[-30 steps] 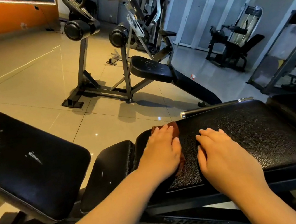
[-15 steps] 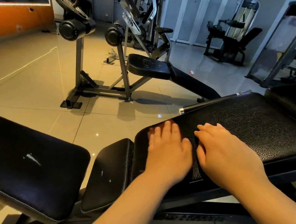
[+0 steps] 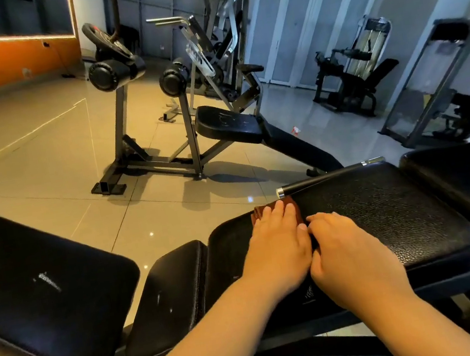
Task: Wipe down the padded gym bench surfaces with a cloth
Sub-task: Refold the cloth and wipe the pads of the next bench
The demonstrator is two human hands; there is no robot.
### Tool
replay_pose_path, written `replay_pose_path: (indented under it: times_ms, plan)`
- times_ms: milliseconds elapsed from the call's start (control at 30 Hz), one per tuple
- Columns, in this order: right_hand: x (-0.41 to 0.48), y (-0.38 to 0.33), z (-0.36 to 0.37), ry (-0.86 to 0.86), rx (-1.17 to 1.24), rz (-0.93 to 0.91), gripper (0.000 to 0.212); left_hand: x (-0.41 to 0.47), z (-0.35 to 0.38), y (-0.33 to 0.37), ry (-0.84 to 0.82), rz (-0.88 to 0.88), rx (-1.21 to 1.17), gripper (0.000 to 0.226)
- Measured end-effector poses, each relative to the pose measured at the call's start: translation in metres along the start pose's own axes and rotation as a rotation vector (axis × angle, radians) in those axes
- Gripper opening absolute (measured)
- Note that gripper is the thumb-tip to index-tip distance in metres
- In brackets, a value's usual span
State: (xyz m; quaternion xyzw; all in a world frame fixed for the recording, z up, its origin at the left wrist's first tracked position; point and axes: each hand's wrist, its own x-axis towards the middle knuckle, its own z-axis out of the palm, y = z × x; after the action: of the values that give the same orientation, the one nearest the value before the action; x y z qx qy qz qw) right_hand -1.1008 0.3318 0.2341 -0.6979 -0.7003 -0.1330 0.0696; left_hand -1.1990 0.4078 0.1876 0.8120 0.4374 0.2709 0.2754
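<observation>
Left hand flat on cloth — pad logo illegible

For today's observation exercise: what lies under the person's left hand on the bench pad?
A brown cloth lies under the left hand on the bench pad. Only its far edge shows past the fingertips; the rest is covered.

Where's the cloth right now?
Head view, centre: the cloth lies under the left hand at the far edge of the bench pad, beside the black bar.

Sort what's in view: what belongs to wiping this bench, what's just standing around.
Job: brown cloth, left hand pressing it, right hand, textured bench pad, small pad, big pad at left.
Bystanders: metal bar, sit-up bench, far machine.
</observation>
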Motion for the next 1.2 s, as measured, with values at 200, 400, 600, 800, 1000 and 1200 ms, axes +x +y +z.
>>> replay_pose_path:
  times_ms: [200,400,600,800,1000,1200]
  plan:
    - [-0.012,0.050,-0.030,-0.032,-0.217,-0.021,0.031,-0.016,-0.009,-0.051,-0.043,-0.284,-0.001,0.055]
    - [-0.020,0.102,-0.047,0.093,-0.148,0.173,0.062,-0.003,0.004,0.031,0.004,-0.001,-0.029,0.058]
    - [-0.023,0.103,-0.032,0.185,-0.057,0.200,0.051,-0.002,0.005,-0.003,-0.038,-0.064,-0.128,0.050]
    - [-0.022,0.103,-0.031,0.255,-0.039,0.172,0.064,0.053,0.016,0.064,0.057,-0.035,0.025,0.047]
    - [-0.022,0.102,-0.032,0.218,0.008,0.190,0.061,0.037,0.017,0.083,-0.054,0.286,-0.049,0.053]
    - [-0.026,0.106,-0.032,0.303,0.108,0.172,0.033,0.086,0.023,0.099,-0.070,0.285,-0.072,0.051]
